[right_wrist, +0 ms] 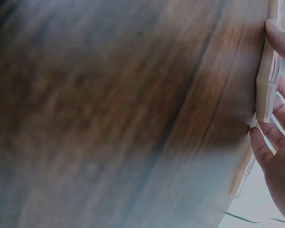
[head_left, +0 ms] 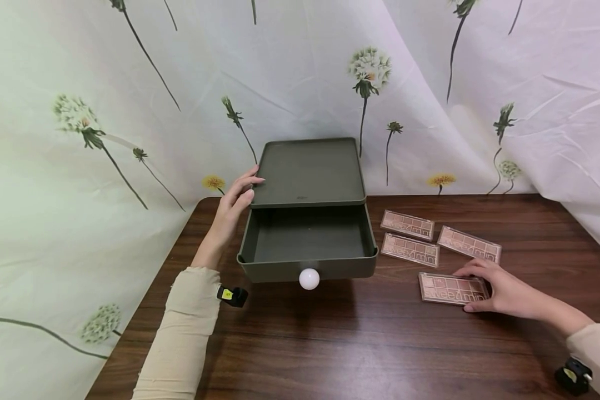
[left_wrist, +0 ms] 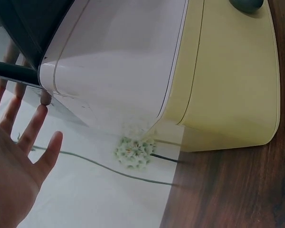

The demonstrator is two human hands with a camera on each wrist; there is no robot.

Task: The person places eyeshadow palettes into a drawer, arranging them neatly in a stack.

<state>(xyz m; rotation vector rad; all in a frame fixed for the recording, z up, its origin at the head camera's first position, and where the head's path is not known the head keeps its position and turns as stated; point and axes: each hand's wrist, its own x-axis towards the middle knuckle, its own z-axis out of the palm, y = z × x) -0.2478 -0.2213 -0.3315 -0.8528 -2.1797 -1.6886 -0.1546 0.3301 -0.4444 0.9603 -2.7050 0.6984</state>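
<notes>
the right hand point(head_left: 495, 289) grips the right end of a flat makeup palette point(head_left: 445, 288), thumb at the near long edge and fingers at the far one, clamped on it. this palette is to the right of the drawer unit point(head_left: 307, 172) and a little nearer the person than its front; its long axis runs roughly left to right, the right end angled slightly nearer, lettered face up. whether its underside touches the table point(head_left: 405, 344), i cannot tell.

three more palettes point(head_left: 407, 224) lie between it and the backdrop point(head_left: 300, 72), right of the drawer unit, their long axes slanting similarly.

the left hand point(head_left: 230, 203) rests against the drawer unit's top left edge, fingers extended and apart. a dark drawer point(head_left: 307, 270) with a white knob point(head_left: 309, 279) juts from the front.
</notes>
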